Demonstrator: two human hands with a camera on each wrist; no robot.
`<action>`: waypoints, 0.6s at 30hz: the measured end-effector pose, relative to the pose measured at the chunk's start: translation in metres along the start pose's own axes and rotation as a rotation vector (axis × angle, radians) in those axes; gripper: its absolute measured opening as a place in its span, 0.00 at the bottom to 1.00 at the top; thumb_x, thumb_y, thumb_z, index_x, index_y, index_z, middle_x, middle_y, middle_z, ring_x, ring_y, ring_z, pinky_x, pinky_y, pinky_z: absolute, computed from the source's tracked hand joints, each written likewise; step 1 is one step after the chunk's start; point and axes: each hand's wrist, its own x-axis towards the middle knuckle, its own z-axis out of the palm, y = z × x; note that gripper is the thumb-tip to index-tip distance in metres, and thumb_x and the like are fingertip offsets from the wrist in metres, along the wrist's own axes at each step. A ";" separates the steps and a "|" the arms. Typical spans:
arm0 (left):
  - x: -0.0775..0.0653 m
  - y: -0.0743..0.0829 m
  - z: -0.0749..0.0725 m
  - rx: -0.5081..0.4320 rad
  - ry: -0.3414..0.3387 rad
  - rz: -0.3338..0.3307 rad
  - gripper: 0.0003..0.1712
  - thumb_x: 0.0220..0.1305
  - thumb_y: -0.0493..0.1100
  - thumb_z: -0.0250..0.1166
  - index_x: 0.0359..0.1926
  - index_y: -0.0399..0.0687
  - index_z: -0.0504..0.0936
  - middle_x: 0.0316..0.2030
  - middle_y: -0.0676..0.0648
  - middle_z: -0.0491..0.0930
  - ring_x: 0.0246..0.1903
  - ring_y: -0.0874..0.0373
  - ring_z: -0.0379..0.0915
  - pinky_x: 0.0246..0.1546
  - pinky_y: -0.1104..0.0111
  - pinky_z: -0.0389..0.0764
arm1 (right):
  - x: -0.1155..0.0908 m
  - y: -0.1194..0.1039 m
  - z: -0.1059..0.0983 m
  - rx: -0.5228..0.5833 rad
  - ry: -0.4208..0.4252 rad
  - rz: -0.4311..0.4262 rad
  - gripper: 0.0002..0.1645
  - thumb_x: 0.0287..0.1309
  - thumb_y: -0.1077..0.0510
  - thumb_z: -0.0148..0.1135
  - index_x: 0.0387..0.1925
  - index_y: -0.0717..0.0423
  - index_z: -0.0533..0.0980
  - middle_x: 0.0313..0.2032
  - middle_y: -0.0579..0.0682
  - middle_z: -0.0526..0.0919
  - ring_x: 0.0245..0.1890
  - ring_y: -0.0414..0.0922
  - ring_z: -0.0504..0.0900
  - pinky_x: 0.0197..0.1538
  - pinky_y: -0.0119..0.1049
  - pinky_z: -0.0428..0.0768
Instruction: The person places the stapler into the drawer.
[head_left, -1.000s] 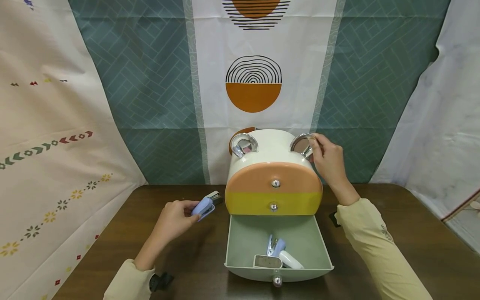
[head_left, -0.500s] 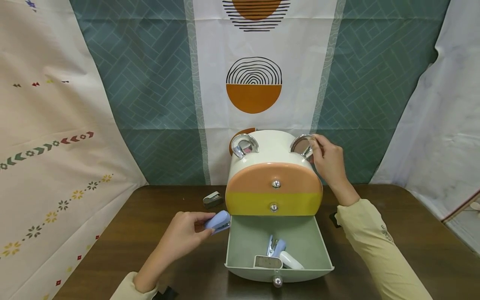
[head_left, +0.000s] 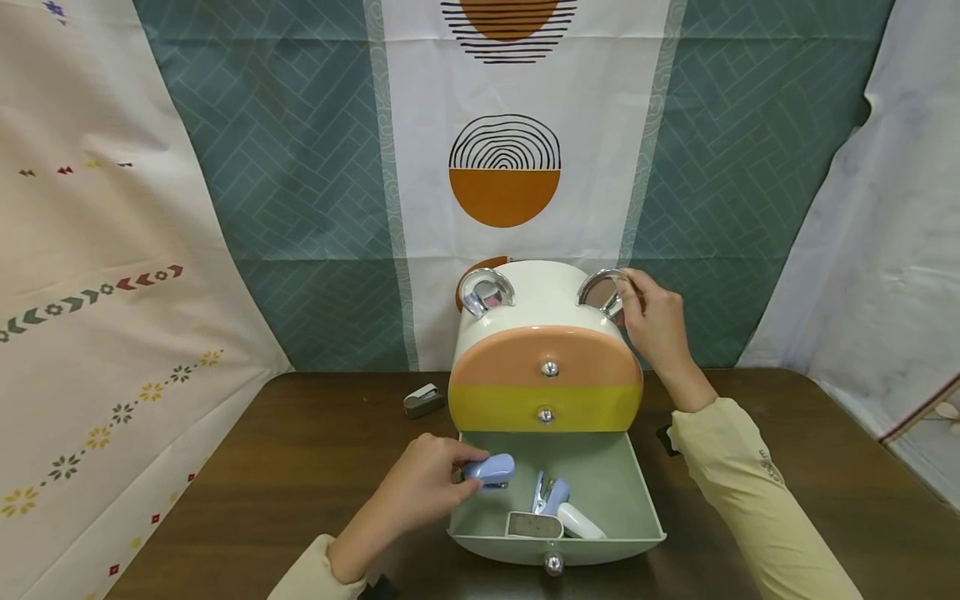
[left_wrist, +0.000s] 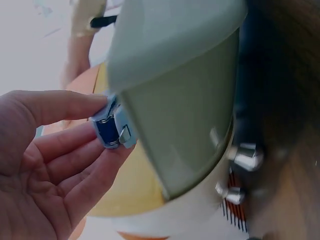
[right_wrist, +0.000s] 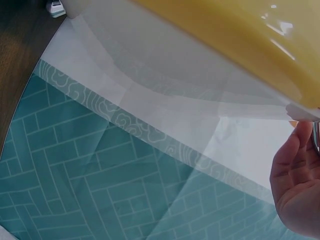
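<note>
In the head view, my left hand (head_left: 427, 483) pinches a light-blue mini stapler (head_left: 491, 469) between thumb and fingers, over the left side of the pulled-out pale green drawer (head_left: 603, 467). The left wrist view shows the stapler (left_wrist: 109, 125) end-on at the drawer's edge. My right hand (head_left: 656, 321) grips the right silver ring-shaped ear (head_left: 587, 285) on top of the rounded cabinet (head_left: 547, 292). Inside the drawer lie another blue stapler (head_left: 555, 495) with silver metal, a white rounded piece (head_left: 580, 522) and a white block with a grey top (head_left: 534, 525).
A dark grey mini stapler (head_left: 423, 402) lies on the brown table (head_left: 322, 442), left of the cabinet. Orange (head_left: 502, 354) and yellow (head_left: 495, 408) drawers above are closed. A small black object (head_left: 666, 440) sits by the right sleeve. Patterned cloth (head_left: 322, 183) hangs behind.
My left hand has carried the blue stapler rightward and down, from beside the dark stapler to over the drawer. My right hand stays on the silver ear.
</note>
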 end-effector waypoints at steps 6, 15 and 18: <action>0.010 0.002 0.016 0.034 -0.105 0.036 0.11 0.46 0.35 0.67 0.35 0.42 0.86 0.26 0.53 0.83 0.19 0.71 0.66 0.20 0.79 0.67 | 0.000 0.001 0.001 -0.004 0.010 -0.012 0.13 0.61 0.63 0.51 0.42 0.67 0.76 0.12 0.56 0.75 0.12 0.23 0.63 0.19 0.22 0.62; 0.020 0.000 0.034 0.169 -0.163 0.087 0.08 0.44 0.36 0.67 0.29 0.47 0.86 0.20 0.58 0.77 0.16 0.70 0.54 0.16 0.78 0.56 | 0.000 0.002 0.001 0.006 0.009 -0.004 0.12 0.61 0.64 0.51 0.42 0.68 0.76 0.12 0.55 0.75 0.12 0.26 0.65 0.19 0.23 0.63; 0.022 0.000 0.037 0.185 -0.173 0.099 0.06 0.43 0.36 0.67 0.27 0.48 0.86 0.17 0.59 0.74 0.15 0.70 0.53 0.16 0.78 0.54 | 0.000 0.002 0.001 0.002 0.012 -0.007 0.12 0.61 0.64 0.51 0.42 0.68 0.76 0.12 0.54 0.74 0.11 0.27 0.65 0.19 0.24 0.64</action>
